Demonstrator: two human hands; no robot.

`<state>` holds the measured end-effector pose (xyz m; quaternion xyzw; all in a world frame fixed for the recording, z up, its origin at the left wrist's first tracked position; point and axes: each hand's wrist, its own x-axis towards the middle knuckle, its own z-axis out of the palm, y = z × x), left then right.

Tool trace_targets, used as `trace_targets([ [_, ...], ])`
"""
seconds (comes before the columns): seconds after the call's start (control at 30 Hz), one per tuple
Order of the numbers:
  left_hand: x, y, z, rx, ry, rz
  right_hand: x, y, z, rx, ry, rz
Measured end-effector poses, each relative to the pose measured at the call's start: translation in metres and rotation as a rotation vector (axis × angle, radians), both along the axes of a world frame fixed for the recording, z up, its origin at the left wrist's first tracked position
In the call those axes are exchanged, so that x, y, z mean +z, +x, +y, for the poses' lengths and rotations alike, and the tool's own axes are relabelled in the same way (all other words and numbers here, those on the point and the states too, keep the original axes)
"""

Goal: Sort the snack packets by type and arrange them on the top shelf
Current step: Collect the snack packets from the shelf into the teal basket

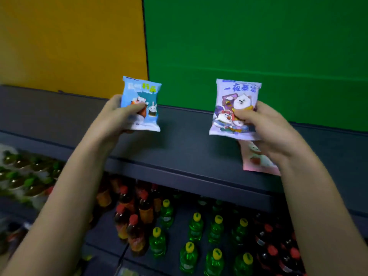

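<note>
One blue packet point(152, 90), one lilac packet point(225, 105), one pink packet point(253, 158); left hand point(112, 116), right hand point(267, 127); eight yellow-capped bottles point(196, 226).

Lower shelf point(105, 248): green yellow-capped bottles point(196, 229) mid-front, amber red-capped bottles point(133, 233) left of them, dark red-capped bottles point(267, 244) at right edge. Yellow panel point(69, 36) and green panel point(258, 36) behind.

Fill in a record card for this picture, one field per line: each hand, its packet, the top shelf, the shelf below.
left hand: grips blue packet, upright, thumb on its front
right hand: grips purple packet, upright
pink packet: partly hidden under the right hand; held or not, unclear
top shelf: dark grey, beneath both raised packets
lower shelf: green bottles with yellow caps; dark bottles with red caps
back wall: yellow panel left, green panel right
</note>
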<state>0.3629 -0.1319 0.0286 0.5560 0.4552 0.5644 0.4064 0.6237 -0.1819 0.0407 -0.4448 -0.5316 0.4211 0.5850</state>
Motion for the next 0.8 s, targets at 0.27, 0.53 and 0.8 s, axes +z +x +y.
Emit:
trace_targets([
  [0.27, -0.074, -0.116, -0.153, 0.449, -0.139, -0.137, -0.074, -0.136, -0.031, 0.435, -0.175, 0.077],
  [0.53, -0.134, -0.244, -0.273, 0.859, -0.238, -0.199, -0.133, -0.316, -0.068, 0.796, -0.349, -0.009],
  [0.8, -0.180, -0.390, -0.379, 1.182, -0.338, -0.297, -0.192, -0.512, -0.112, 0.924, -0.489, -0.070],
])
